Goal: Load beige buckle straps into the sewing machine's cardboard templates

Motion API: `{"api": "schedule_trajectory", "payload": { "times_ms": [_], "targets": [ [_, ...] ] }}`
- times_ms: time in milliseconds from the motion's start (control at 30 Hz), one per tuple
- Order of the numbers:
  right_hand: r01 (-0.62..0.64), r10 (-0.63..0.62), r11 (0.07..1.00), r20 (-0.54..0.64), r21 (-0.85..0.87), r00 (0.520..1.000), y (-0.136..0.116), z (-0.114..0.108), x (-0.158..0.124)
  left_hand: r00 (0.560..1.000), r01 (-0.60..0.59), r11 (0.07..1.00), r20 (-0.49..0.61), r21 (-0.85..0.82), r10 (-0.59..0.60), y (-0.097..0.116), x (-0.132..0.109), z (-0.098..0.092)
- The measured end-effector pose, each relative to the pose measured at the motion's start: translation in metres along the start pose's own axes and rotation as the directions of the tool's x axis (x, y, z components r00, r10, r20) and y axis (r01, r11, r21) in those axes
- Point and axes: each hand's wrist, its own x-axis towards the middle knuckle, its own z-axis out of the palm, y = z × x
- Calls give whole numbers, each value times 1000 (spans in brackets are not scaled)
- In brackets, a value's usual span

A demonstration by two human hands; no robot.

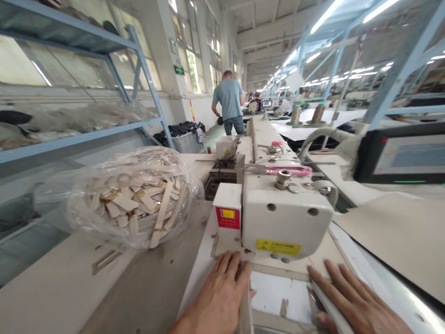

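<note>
Here, bag (pixel 78 202), beige strips (pixel 124 201) inside, left hand (pixel 222 290) nearby

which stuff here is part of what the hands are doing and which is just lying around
Seems in use:
left hand and right hand
pale panel beneath them
machine head just beyond

Seems just lying about:
pink-handled tool atop the machine
bagged beige strips
dark cloth heap

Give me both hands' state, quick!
Left hand: open, palm down, just before the sewing machine.
Right hand: open, spread; whether the thumb pinches anything can't be told.
</note>
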Motion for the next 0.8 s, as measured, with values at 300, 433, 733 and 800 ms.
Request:
{"api": "schedule_trajectory", "payload": {
  "times_ms": [300, 433, 733, 800],
  "targets": [
    [-117, 115, 993, 99, 19, 988, -12, -30, 20, 995, -5, 997, -97, 83, 13, -10, 11, 12],
    [-190, 167, 979, 248, 74, 954, -15, -36, 21, 975, -66, 979, -195, 194, 105, -24, 10, 26],
    [-426, 269, 887, 551, 179, 790, -14, -49, 31, 962, -112, 944, -206, 312, 182, -39, 17, 39],
    [-445, 277, 875, 560, 188, 781, -16, -51, 31, 947, -129, 935, -238, 330, 214, -40, 17, 40]
  ]
}}
